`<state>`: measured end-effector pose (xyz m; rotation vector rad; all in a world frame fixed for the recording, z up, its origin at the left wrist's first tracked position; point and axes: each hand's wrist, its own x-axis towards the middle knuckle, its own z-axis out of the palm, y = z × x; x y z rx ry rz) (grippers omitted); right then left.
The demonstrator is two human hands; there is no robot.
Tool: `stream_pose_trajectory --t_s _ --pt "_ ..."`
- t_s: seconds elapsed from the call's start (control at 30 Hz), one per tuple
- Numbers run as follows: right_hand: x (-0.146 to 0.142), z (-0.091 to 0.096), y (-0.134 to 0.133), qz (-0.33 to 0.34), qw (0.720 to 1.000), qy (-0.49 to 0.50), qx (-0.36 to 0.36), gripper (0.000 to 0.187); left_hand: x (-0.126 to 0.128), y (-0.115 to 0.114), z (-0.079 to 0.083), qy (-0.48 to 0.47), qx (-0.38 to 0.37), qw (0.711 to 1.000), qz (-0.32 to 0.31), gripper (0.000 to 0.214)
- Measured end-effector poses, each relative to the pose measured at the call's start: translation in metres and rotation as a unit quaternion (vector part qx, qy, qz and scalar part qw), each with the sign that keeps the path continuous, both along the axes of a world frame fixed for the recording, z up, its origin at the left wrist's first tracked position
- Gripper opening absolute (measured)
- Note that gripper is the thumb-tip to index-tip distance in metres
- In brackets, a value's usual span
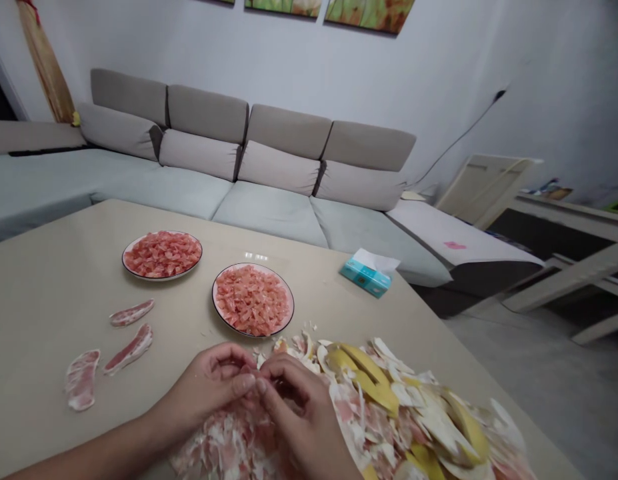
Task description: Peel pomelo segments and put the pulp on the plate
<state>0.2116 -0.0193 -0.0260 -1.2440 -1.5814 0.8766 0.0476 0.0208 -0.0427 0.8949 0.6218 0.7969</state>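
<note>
My left hand and my right hand meet at the near side of the table, thumbs and fingertips pinched together. Between them is a small pinkish piece of pomelo, mostly hidden by the fingers. Below the hands lies a heap of pale pink membrane scraps. Just beyond my fingers, a dark-rimmed plate bears a mound of loose pink pomelo pulp. To the left rest three unpeeled pomelo segments, still in whitish skin.
A second plate piled with pulp stands farther back on the table. Yellow and white pomelo peels spread over the right side. Near the far right edge sits a blue tissue pack. A grey sofa lines the wall behind.
</note>
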Motion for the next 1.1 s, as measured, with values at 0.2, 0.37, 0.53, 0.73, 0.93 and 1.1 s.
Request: stream_pose_trajectory --t_s 0.2,0.37,0.53,0.73,0.93,1.1 --pt "0.004 -0.002 0.001 -0.073 0.996 0.04 0.015 0.019 -0.002 0.0 0.005 0.04 0.003 0.999 0.029 0.029" --pt "0.012 0.001 0.002 -0.078 0.993 0.088 0.001 0.013 -0.004 0.001 0.002 0.028 0.007 0.999 0.026 0.027" --pt "0.015 0.009 0.002 -0.076 0.996 0.02 0.03 0.005 -0.003 0.0 0.004 0.008 0.005 1.0 0.025 0.029" --pt "0.015 0.016 0.0 -0.026 0.993 -0.093 0.07 0.014 -0.005 0.001 0.0 0.006 0.012 1.0 0.024 0.031" --pt "0.012 0.006 0.0 -0.048 0.995 -0.082 0.024 0.006 -0.001 -0.001 0.0 0.081 0.078 0.993 0.046 0.032" --pt "0.007 0.002 0.002 0.019 0.996 -0.084 0.024 0.021 0.002 -0.005 -0.002 0.131 0.123 0.981 0.074 0.04"
